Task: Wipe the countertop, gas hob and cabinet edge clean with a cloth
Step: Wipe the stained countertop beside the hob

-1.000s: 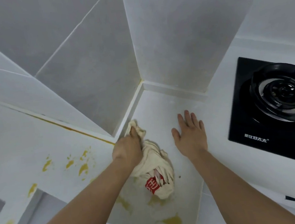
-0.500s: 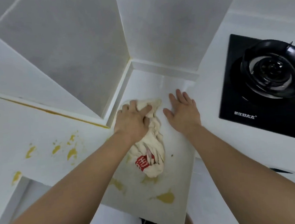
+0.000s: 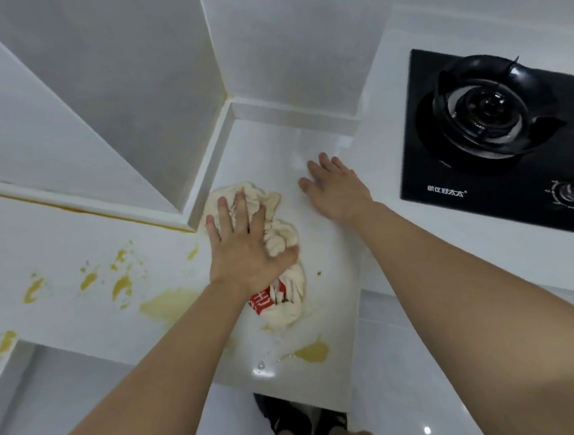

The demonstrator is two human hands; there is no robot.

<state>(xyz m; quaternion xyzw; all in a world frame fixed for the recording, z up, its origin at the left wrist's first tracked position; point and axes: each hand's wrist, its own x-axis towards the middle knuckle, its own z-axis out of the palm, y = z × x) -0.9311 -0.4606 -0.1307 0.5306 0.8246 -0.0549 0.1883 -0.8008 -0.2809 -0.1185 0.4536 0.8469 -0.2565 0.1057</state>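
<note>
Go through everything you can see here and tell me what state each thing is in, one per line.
cloth: bunched, flat on the countertop
left hand: fingers spread, pressing the cloth
right hand: flat on the countertop, holding nothing
countertop: yellow splatters remaining
yellow puddle: unwiped, near the front edge
gas hob: no flame visible

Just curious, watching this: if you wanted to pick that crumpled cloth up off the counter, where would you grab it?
Probably the bunched folds in the cloth's middle, from above. It lies crumpled on the counter, so raised ridges give something to pinch. The left hand already presses there.
</note>
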